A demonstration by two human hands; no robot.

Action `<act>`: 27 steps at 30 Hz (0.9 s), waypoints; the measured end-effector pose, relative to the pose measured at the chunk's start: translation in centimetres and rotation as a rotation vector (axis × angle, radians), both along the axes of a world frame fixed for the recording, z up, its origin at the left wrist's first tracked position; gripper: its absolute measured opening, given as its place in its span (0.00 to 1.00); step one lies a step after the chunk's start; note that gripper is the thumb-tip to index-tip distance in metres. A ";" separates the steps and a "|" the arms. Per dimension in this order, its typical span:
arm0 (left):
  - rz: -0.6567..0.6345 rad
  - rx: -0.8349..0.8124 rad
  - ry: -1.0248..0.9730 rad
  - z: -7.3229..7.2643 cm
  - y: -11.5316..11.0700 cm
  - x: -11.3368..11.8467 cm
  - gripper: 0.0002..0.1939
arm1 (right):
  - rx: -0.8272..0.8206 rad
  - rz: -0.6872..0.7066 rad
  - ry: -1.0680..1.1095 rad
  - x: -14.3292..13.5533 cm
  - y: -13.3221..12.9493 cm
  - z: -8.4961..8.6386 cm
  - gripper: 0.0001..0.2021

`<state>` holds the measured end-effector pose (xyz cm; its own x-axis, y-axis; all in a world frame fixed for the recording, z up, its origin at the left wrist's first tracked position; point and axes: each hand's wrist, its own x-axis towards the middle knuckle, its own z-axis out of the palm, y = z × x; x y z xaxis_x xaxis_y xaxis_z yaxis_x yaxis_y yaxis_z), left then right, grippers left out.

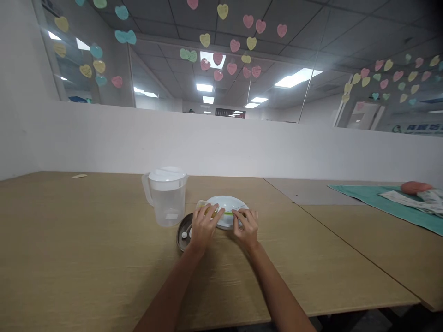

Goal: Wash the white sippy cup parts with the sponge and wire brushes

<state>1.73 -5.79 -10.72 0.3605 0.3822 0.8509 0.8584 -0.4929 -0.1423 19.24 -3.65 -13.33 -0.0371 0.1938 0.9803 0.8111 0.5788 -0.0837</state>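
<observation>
A white plate [226,201] lies on the table in front of me, with both hands over its near part. My left hand [203,226] is closed around a small clear container [201,203] with something yellow in it; the fingers cover most of it. In a pinch, my right hand [247,226] holds a thin yellow-green stick [228,213], which spans the gap between the hands. Its exact kind is too small to make out. Partly behind my left wrist sits a dark round dish [180,237] with a small white-ended item [184,234] in it.
A translucent lidded pitcher [169,203] stands left of the plate, its handle to the left. Far right, a green cloth [367,193] bears a reddish object [415,187] and patterned fabric [408,203]. A flat pale piece [79,176] lies at the back left. A white wall [221,145] closes the table's far side.
</observation>
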 end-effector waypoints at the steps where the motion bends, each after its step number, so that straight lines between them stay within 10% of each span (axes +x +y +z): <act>1: 0.013 -0.007 -0.013 0.0 0.0 0.0 0.20 | 0.001 -0.007 0.008 0.0 0.1 0.0 0.10; 27: 0.109 -0.015 -0.037 -0.1 0.7 -1.2 0.21 | -0.059 -0.170 0.170 2.9 0.9 -0.7 0.09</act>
<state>0.49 -5.08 -10.86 0.2845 0.4300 0.8568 0.9115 -0.3983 -0.1027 22.12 -2.77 -14.07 0.1654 0.2405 0.9564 0.8680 0.4250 -0.2570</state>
